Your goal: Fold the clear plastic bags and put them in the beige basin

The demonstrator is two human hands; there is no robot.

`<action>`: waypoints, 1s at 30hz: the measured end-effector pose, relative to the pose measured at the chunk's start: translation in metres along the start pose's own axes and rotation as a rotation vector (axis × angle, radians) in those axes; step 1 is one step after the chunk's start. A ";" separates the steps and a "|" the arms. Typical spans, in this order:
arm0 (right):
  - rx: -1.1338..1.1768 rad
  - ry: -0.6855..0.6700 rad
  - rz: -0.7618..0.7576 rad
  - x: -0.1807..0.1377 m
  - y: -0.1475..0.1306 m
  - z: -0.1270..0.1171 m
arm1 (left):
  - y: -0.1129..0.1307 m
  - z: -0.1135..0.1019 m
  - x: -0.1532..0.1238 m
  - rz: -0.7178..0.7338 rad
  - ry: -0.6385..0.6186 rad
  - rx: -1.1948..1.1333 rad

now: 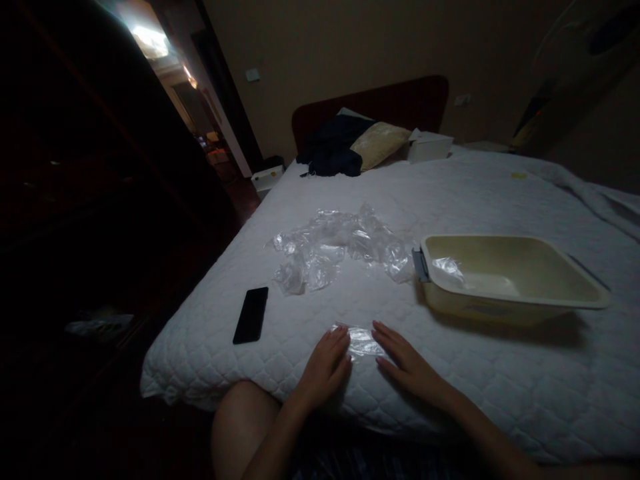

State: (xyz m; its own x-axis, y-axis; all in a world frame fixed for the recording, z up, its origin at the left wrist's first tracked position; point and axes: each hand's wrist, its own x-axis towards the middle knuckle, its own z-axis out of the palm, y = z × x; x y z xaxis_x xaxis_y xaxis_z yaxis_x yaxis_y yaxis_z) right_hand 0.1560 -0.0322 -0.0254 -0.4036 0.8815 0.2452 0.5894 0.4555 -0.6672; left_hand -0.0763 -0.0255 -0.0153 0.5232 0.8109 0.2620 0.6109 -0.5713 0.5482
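Observation:
On the white quilted bed (200, 347) before me lies a small, flat piece of clear plastic (364, 342), perhaps a folded bag. My left hand (327, 360) rests on its left end, fingers stretched out. From the other side, my right hand (404, 357) touches the right end with its fingers extended and thumb apart. Farther back spreads a loose heap of crumpled clear plastic bags (333, 243). A cream plastic bin (515, 307) with grey handles stands to the right, and a small piece of clear plastic (449, 268) lies inside it.
A black phone (251, 315) lies on the bed to the left. Dark clothing (333, 147), a beige pillow (381, 143) and a white box (430, 147) are near the headboard (420, 100). An open doorway (200, 100) shows at the back left.

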 end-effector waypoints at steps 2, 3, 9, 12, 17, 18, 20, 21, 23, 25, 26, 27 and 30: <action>0.153 0.133 0.094 0.003 0.003 0.000 | 0.000 -0.001 0.003 -0.096 0.100 -0.155; 0.217 0.206 0.140 0.004 0.004 0.001 | 0.000 -0.002 0.005 -0.143 0.157 -0.211; 0.473 0.483 0.339 0.010 0.009 0.002 | 0.007 -0.022 0.033 -0.134 0.232 -0.150; 0.580 0.528 0.450 0.010 0.010 -0.002 | 0.011 -0.030 0.055 -0.057 0.100 -0.092; 0.756 0.557 0.504 0.009 0.010 -0.007 | 0.011 -0.030 0.094 -0.048 -0.261 -0.025; 0.780 0.561 0.507 0.009 0.010 -0.006 | 0.011 -0.029 0.100 -0.064 -0.336 -0.015; 0.807 0.561 0.510 0.008 0.011 -0.005 | 0.008 -0.026 0.111 -0.118 -0.439 -0.032; 0.813 0.555 0.509 0.008 0.012 -0.005 | 0.007 -0.024 0.114 -0.158 -0.479 -0.063; 0.830 0.546 0.510 0.008 0.013 -0.004 | 0.003 -0.020 0.119 -0.246 -0.539 -0.146; 0.867 0.540 0.511 0.007 0.013 -0.005 | 0.000 -0.017 0.119 -0.309 -0.573 -0.206; 0.898 0.537 0.511 0.006 0.013 -0.005 | -0.001 -0.016 0.119 -0.328 -0.574 -0.225; 0.938 0.538 0.508 0.006 0.012 -0.006 | -0.002 -0.016 0.118 -0.339 -0.565 -0.238; 1.071 0.560 0.485 0.006 0.010 -0.009 | -0.004 -0.019 0.112 -0.363 -0.503 -0.293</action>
State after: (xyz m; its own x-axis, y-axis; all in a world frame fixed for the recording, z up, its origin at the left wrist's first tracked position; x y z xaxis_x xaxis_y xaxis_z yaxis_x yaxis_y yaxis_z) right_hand 0.1660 -0.0213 -0.0239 0.1902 0.9774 -0.0928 -0.3607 -0.0184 -0.9325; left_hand -0.0317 0.0701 0.0274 0.5715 0.7465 -0.3408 0.6506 -0.1591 0.7425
